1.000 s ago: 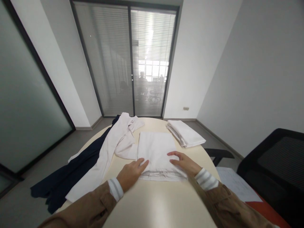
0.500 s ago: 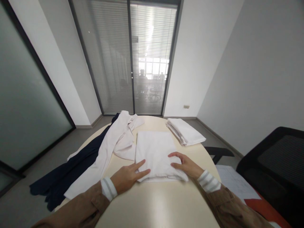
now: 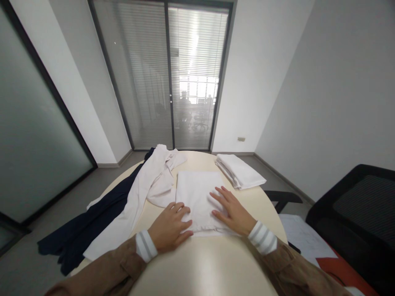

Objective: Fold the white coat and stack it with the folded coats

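Note:
A folded white garment (image 3: 200,193) lies flat in front of me on the round cream table (image 3: 197,263); its exact kind does not show. My left hand (image 3: 171,228) rests at its near left edge with the fingers spread. Over its right part lies my right hand (image 3: 233,211), fingers stretched out and apart. Neither hand grips the cloth. Further back to the right is a second folded white cloth bundle (image 3: 240,170). On the left side, an unfolded white shirt-like garment (image 3: 135,197) partly covers a dark navy garment (image 3: 98,222) that hangs past the table edge.
A black mesh chair (image 3: 361,205) stands at the right, its armrest (image 3: 284,196) close to the table. Papers (image 3: 308,234) and a red-orange item (image 3: 345,271) lie beside it. Beyond the table is a glass partition with blinds (image 3: 148,82).
My right hand has moved slightly left and away from me across the folded garment, its fingers spreading. The left hand has turned and slid a little, with more fingers now showing.

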The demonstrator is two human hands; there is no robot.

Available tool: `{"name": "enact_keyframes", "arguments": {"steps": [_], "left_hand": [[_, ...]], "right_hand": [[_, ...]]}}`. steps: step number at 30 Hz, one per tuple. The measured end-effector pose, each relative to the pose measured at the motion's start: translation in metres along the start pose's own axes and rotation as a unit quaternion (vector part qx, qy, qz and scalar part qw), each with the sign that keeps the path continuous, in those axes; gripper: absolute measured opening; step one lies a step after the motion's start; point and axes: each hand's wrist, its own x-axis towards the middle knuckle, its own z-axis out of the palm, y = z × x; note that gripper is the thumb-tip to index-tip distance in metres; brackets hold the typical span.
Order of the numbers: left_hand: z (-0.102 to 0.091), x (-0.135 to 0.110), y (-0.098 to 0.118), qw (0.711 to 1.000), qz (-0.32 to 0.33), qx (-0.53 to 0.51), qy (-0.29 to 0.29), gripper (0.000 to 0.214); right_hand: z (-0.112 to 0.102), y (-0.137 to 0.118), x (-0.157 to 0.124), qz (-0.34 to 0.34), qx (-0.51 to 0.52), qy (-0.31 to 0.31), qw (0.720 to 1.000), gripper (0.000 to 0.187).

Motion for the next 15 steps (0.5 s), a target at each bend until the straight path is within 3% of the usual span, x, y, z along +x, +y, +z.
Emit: {"name": "enact_keyframes", "arguments": {"steps": [4, 6, 8, 10, 13, 15], "left_hand": [[-0.009, 0.030, -0.008, 0.989, -0.088, -0.078, -0.086, 0.058], [-0.005, 0.044, -0.014, 0.988, -0.106, -0.092, -0.063, 0.056], [0.007, 0.052, -0.018, 0.994, -0.061, -0.092, -0.006, 0.041], [0.024, 0.053, -0.019, 0.997, 0.000, -0.081, 0.018, 0.056], [0.044, 0.046, -0.015, 0.997, 0.041, -0.064, -0.016, 0.067], [0.049, 0.041, -0.010, 0.997, 0.052, -0.057, -0.029, 0.067]], "right_hand": [[0.014, -0.007, -0.001, -0.030, -0.010, -0.129, 0.991, 0.061], [0.019, -0.007, -0.004, -0.022, -0.007, -0.158, 0.987, 0.058], [0.019, -0.007, -0.007, -0.018, 0.001, -0.177, 0.984, 0.058], [0.013, -0.007, -0.008, -0.010, 0.016, -0.194, 0.981, 0.058], [-0.004, -0.007, -0.004, -0.012, 0.052, -0.210, 0.976, 0.056], [-0.017, -0.006, 0.005, -0.013, 0.076, -0.201, 0.977, 0.043]]}}
